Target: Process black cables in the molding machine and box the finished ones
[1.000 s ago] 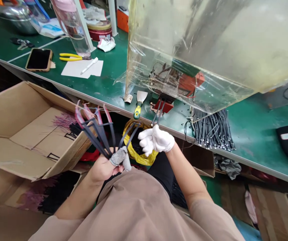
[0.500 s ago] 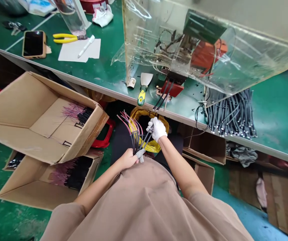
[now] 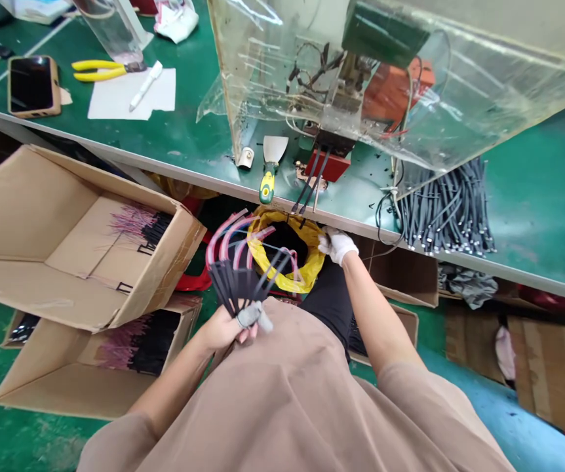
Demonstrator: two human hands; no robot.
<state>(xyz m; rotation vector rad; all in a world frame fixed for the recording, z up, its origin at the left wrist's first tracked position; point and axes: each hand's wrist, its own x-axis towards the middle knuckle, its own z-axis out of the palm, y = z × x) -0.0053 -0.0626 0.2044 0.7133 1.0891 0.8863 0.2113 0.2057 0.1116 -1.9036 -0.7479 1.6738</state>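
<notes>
My left hand (image 3: 226, 328), with grey wrapping on a finger, is closed around a bundle of black cables (image 3: 233, 285). Their pink and red wire ends fan out away from me, smeared by motion. Nothing shows in my right hand (image 3: 340, 246), which wears a white glove. Its fingers are loosely bent and a little apart, beside the rim of a yellow bag (image 3: 286, 283) and just below the bench edge. Two black cables (image 3: 312, 180) stick out from a red block (image 3: 334, 167) on the bench.
A pile of black cables (image 3: 449, 210) lies right of a clear plastic guard (image 3: 272, 72). The bench also bears a scraper (image 3: 269, 177), yellow-handled pliers (image 3: 100, 70), a white pen (image 3: 145, 85) and a phone (image 3: 31, 86). Cardboard boxes (image 3: 80, 282) with cables stand left.
My right hand has let go of the cables and moved right. My left hand has shifted left with the bundle, which has swung and fanned out. The view has shifted slightly.
</notes>
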